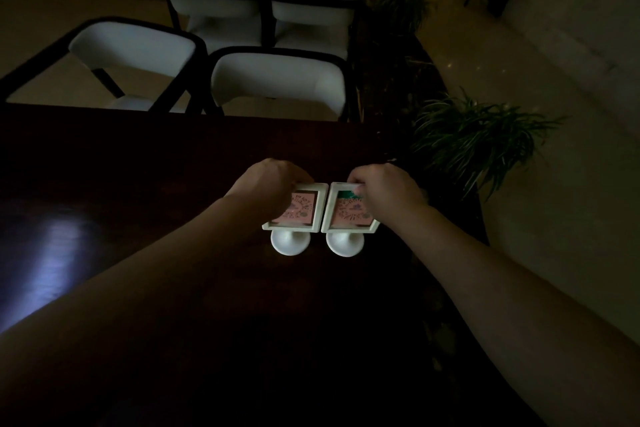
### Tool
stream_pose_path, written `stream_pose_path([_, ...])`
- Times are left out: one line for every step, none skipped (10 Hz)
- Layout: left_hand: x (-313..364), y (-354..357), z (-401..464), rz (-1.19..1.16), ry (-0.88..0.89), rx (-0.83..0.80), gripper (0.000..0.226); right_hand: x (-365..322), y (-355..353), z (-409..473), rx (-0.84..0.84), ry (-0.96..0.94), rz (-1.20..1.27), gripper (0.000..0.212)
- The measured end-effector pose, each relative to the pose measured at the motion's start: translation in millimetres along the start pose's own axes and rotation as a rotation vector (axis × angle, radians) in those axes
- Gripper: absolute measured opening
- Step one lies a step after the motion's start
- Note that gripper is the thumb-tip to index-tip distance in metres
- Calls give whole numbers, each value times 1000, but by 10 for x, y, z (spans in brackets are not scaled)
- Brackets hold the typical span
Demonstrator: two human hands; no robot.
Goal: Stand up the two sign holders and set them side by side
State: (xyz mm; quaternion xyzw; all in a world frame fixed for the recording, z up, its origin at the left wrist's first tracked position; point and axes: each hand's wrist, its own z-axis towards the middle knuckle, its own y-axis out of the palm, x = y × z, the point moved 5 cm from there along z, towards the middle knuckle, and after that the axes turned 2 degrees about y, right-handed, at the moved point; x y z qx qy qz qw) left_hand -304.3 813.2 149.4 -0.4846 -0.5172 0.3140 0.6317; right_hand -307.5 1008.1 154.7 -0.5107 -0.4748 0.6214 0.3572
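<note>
Two white sign holders stand upright on round bases on the dark table (138, 166), side by side with their frames almost touching. Each frame shows a pink printed card. My left hand (268, 184) grips the top of the left sign holder (304, 215) and covers its upper left corner. The top of the right sign holder (349, 215) is held by my right hand (384, 189), whose fingers lie over its upper edge. Both round bases are in plain sight in front of the frames.
White chairs (277, 80) with dark frames stand along the table's far edge. Green potted plants (474, 139) line the right side, close to the table's right edge. The room is dim, with a pale glare (45, 253) on the tabletop at the left.
</note>
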Motion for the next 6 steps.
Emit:
stream_pose_path([-2, 19, -5, -3, -7, 8, 42, -11, -12, -7, -3, 2, -8, 17])
stream_pose_path([-3, 32, -10, -19, -12, 6, 41, -7, -7, -14, -5, 2, -18, 18])
stream_pose_path([-59, 39, -4, -29, -26, 7, 44, 15, -7, -7, -10, 18, -11, 22])
stream_pose_path([-53, 43, -42, -39, -25, -7, 50, 8, 4, -20, -48, 32, -8, 28])
stream_pose_path([-45, 1, -141, -35, 17, -10, 66, 33, -25, -92, -84, 45, 34, 54])
stream_pose_path([-72, -23, -228, -1, 19, -2, 81, 50, -62, -159, -72, 50, 53, 68])
